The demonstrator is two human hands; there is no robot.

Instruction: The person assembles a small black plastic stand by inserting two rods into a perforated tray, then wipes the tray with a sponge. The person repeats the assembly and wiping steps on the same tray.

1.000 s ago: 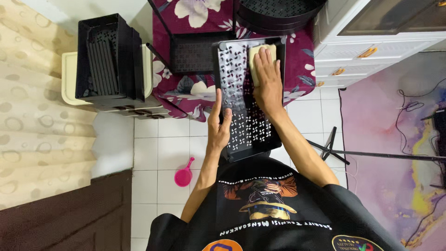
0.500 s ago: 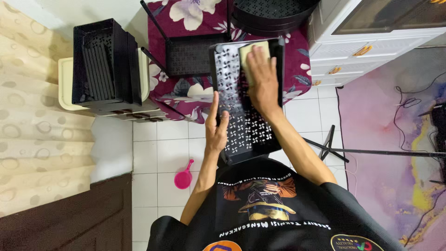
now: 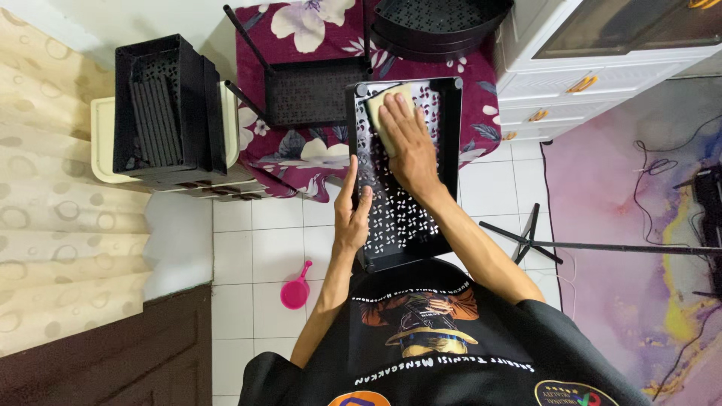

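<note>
A perforated tray (image 3: 406, 195) lies between the hands, the left hand (image 3: 352, 218) on its left edge, the right hand (image 3: 406, 143) on a cloth (image 3: 376, 105) inside, with a stack of trays (image 3: 162, 113) left and a scoop (image 3: 295, 289) on the floor (image 3: 256, 240).

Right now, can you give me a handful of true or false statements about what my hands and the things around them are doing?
1. The right hand presses a pale sponge flat onto the black perforated tray. True.
2. The left hand holds the pink scoop. False: the scoop lies on the white tiled floor, and the left hand grips the tray's left edge.
3. A stack of black trays sits to the left on a cream stool. True.
4. The tray being wiped is solid, without holes. False: it has a pattern of cut-outs.
</note>
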